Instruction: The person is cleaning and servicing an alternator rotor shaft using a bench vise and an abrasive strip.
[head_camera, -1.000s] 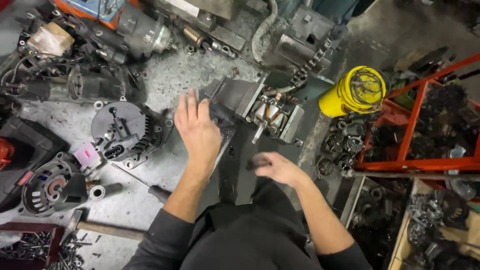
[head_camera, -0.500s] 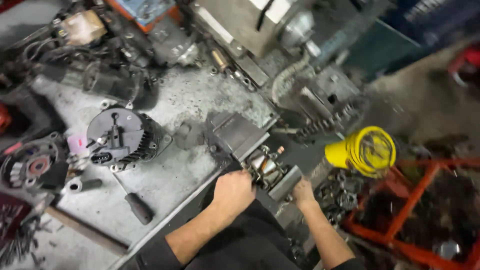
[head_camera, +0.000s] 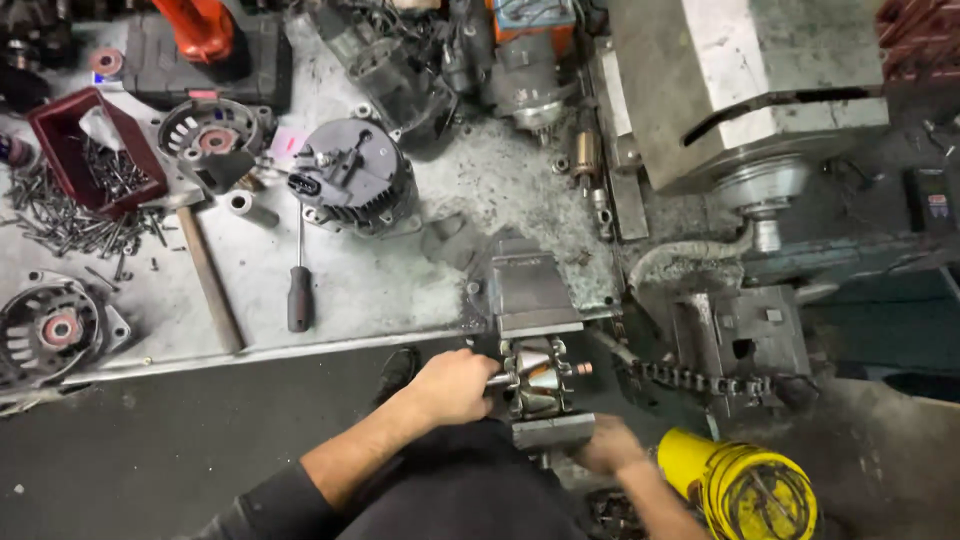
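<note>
A metal rotor with claw poles and a copper-coloured shaft end sits between the jaws of a grey bench vise at the table's front edge. My left hand grips the rotor's left side at the shaft. My right hand is lower, by the vise's front jaw, its fingers hidden under the jaw; what it holds cannot be seen.
An alternator, a black-handled screwdriver, a wooden-handled hammer, a red tray of screws and alternator housings lie on the grey workbench. A large grey machine stands right; a chain and yellow container lie nearby.
The view has swung left and closer to the bench. My left hand has moved from the bench onto the rotor in the vise. My right hand has dropped beside the front jaw.
</note>
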